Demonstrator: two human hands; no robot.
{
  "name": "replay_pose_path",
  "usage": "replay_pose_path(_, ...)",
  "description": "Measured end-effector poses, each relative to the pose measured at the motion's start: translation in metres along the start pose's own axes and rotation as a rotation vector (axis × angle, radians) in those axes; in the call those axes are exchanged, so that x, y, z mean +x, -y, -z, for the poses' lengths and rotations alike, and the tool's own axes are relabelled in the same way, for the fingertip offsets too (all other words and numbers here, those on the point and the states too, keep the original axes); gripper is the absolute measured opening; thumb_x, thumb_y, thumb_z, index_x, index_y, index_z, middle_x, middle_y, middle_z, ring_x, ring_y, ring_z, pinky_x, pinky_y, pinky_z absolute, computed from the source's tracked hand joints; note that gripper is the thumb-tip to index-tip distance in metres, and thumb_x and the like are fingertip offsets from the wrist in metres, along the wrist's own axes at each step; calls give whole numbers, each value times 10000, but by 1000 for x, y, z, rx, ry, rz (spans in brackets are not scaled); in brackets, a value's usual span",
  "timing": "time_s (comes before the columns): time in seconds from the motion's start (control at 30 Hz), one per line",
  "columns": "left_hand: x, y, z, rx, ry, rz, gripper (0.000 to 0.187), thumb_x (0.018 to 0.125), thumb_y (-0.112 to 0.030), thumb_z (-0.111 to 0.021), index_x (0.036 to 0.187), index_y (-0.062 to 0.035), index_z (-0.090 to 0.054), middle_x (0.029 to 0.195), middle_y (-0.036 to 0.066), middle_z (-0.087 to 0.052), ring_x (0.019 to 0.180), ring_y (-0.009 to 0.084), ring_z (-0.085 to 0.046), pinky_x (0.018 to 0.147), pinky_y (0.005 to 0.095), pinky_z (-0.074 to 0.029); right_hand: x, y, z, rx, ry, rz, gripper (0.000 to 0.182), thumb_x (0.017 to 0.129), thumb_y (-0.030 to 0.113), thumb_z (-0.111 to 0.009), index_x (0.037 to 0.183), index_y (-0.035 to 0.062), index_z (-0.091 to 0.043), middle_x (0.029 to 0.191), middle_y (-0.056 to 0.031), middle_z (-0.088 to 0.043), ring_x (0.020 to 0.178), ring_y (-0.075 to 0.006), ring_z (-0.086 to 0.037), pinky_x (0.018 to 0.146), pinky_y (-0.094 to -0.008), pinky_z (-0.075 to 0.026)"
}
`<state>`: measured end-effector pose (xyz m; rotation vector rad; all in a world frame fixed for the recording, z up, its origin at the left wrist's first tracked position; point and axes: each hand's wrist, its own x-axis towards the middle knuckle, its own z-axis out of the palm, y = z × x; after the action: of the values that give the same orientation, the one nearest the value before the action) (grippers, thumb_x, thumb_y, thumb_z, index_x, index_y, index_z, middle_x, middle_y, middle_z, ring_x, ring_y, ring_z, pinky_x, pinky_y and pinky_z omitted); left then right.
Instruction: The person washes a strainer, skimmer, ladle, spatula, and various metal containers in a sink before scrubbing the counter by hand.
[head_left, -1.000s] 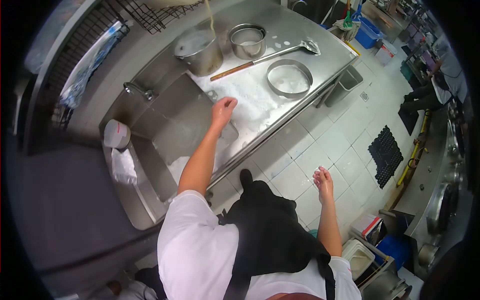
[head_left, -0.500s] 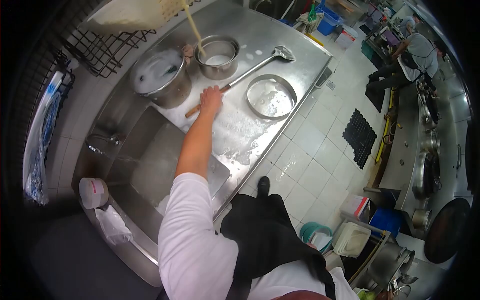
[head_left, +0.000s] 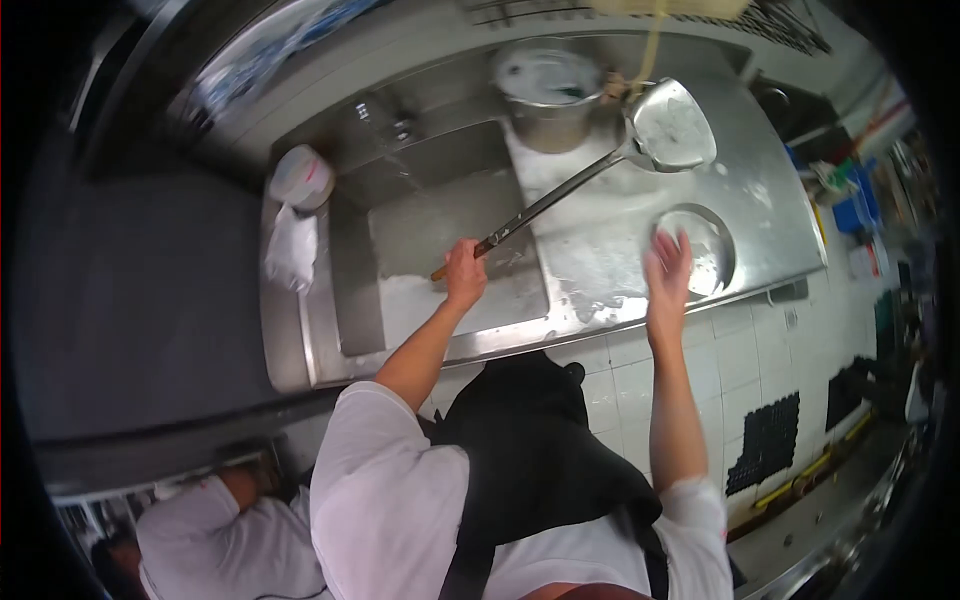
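Observation:
My left hand (head_left: 466, 274) is closed round the wooden-tipped handle of a long metal wok spatula (head_left: 560, 190), over the sink basin (head_left: 440, 220). The spatula's broad wet blade is raised at the upper right, in front of the pots. My right hand (head_left: 668, 262) is held out with its fingers apart and nothing in it, slightly blurred. It is by the left edge of a round metal ring (head_left: 722, 250) on the wet steel counter (head_left: 590, 250). Behind the spatula stands a large pot (head_left: 552, 112) with foamy contents.
A faucet (head_left: 402, 128) is at the sink's back wall. On the left rim are a plastic tub (head_left: 301, 178) and a white bag (head_left: 291, 250). Another person (head_left: 235, 540) is at the lower left. A black mat (head_left: 765, 440) lies on the floor.
The view has turned toward the sink. The spatula, earlier lying on the counter under my left hand, is now lifted over the sink and counter. My right hand has come into view.

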<state>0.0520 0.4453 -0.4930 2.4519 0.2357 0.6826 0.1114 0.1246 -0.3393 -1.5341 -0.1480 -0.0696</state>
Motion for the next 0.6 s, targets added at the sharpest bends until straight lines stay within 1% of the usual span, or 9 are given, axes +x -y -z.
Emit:
replay_pose_path(0.03, -10, 7, 5, -31, -53, 46, 199, 796, -37, -593, 977, -51, -512, 927, 135, -554, 906, 347, -532, 811, 447, -376, 21, 0, -39, -8, 119, 61, 669, 943, 164, -549, 1470, 61, -150, 1420, -200, -365, 1279, -260, -402, 1048, -357, -339)
replay_pose_path(0.07, -19, 14, 9, -68, -103, 87, 205, 792, -17, -590, 978, -51, -511, 928, 136, -554, 903, 348, -532, 813, 450, -376, 32, 7, -79, 39, 235, 83, 673, 934, 231, -576, 1452, 29, -198, 1403, -218, -379, 1325, -273, -348, 1102, -383, -247)
replay_pose_path(0.13, -32, 34, 10, -87, -142, 183, 186, 791, -16, -604, 955, -40, -519, 885, 147, -558, 884, 354, -536, 792, 445, -399, 39, 12, -165, 204, 326, 154, 498, 973, 295, -509, 1342, 9, -338, 1250, -173, -501, 1172, -218, -478, 1013, -339, -348)
replay_pose_path(0.23, -47, 49, 10, -190, -145, 429, 209, 792, -95, -666, 935, -17, -535, 862, 166, -564, 840, 363, -541, 746, 423, -438, 29, 2, -242, 474, 370, 25, 351, 1005, 346, -412, 1072, 7, -475, 951, -76, -551, 866, -140, -533, 770, -279, -430)
replay_pose_path(0.3, -37, 42, 21, -300, -44, 473, 270, 783, -152, -698, 955, -13, -543, 880, 173, -573, 831, 365, -548, 740, 414, -446, 18, 32, -262, 434, 338, 154, 365, 1000, 413, -383, 944, 55, -432, 797, -16, -437, 713, -105, -437, 645, -255, -372)
replay_pose_path(0.37, -23, 18, 43, -279, 29, 216, 351, 773, -217, -721, 1016, -27, -552, 969, 161, -588, 894, 355, -551, 783, 406, -452, 9, 67, -266, 378, 320, 292, 434, 988, 485, -353, 868, 72, -420, 693, 14, -384, 577, -72, -339, 506, -228, -274)
replay_pose_path(0.43, 3, -5, 68, -254, 37, -146, 411, 772, -257, -722, 1084, -51, -551, 1079, 140, -584, 974, 346, -546, 838, 408, -451, 14, 112, -248, 303, 435, 374, 515, 966, 568, -305, 848, 79, -415, 656, 24, -332, 535, -71, -291, 469, -223, -224)
replay_pose_path(0.53, 18, -11, 83, -373, 30, -237, 452, 762, -242, -741, 1134, -66, -553, 1120, 121, -591, 1037, 327, -554, 876, 411, -464, 17, 193, -226, 449, 598, 326, 521, 918, 602, -409, 766, 105, -363, 616, 43, -290, 517, -53, -230, 461, -220, -191)
replay_pose_path(0.6, 19, -4, 80, -387, 43, -138, 432, 777, -246, -730, 1136, -74, -561, 1115, 125, -592, 1045, 327, -552, 878, 404, -464, 23, 230, -209, 386, 673, 345, 530, 924, 606, -378, 747, 106, -356, 601, 47, -289, 511, -55, -220, 435, -241, -160)
